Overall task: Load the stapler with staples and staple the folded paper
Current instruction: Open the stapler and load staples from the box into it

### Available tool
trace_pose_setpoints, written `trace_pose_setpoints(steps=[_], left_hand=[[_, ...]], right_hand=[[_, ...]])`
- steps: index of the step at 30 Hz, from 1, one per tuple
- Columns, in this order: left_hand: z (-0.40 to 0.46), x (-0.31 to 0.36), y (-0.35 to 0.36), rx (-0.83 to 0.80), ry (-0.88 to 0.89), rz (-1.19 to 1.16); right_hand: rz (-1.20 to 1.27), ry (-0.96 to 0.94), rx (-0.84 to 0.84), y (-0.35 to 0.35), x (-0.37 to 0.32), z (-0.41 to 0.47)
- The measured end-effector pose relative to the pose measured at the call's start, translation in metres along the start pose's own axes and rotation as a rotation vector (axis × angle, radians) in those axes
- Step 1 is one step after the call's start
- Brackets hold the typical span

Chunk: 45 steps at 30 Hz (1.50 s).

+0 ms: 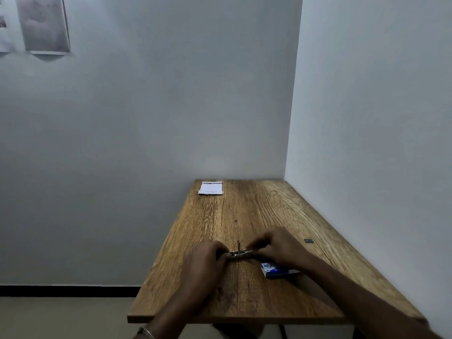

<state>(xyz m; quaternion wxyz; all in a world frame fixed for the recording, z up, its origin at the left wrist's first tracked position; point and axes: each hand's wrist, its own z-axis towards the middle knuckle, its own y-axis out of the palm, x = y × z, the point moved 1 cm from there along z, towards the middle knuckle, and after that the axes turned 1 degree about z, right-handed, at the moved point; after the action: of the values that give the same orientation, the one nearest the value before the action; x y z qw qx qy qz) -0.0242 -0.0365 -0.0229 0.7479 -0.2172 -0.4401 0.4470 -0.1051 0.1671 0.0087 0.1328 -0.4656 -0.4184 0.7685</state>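
Both hands, left hand and right hand, close their fingers on the half-hidden stapler

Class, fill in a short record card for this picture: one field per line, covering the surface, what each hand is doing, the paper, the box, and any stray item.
surface: wooden table in a room corner
left hand: left hand grips one end of the stapler
right hand: right hand works at the stapler's other end
stapler state: opened, a thin metal part standing up
folded paper: folded paper lies at the far left corner, untouched
staple box: blue box beside the right wrist
stray item: small dark piece near the right edge, too small to identify
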Motion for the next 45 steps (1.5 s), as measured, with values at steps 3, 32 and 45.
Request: trace_pose_setpoints(steps=[3, 32, 45], left_hand=[[0.0, -0.001, 0.0, -0.002, -0.001, -0.004], [0.003, -0.001, 0.003, 0.017, -0.015, 0.015], [0.002, -0.001, 0.001, -0.003, -0.013, -0.001]], right_hand=[[0.003, -0.008, -0.023, -0.001, 0.003, -0.001], [0.217, -0.002, 0.158, -0.022, 0.005, -0.004], [-0.174, -0.237, 0.073, -0.002, -0.018, 0.007]])
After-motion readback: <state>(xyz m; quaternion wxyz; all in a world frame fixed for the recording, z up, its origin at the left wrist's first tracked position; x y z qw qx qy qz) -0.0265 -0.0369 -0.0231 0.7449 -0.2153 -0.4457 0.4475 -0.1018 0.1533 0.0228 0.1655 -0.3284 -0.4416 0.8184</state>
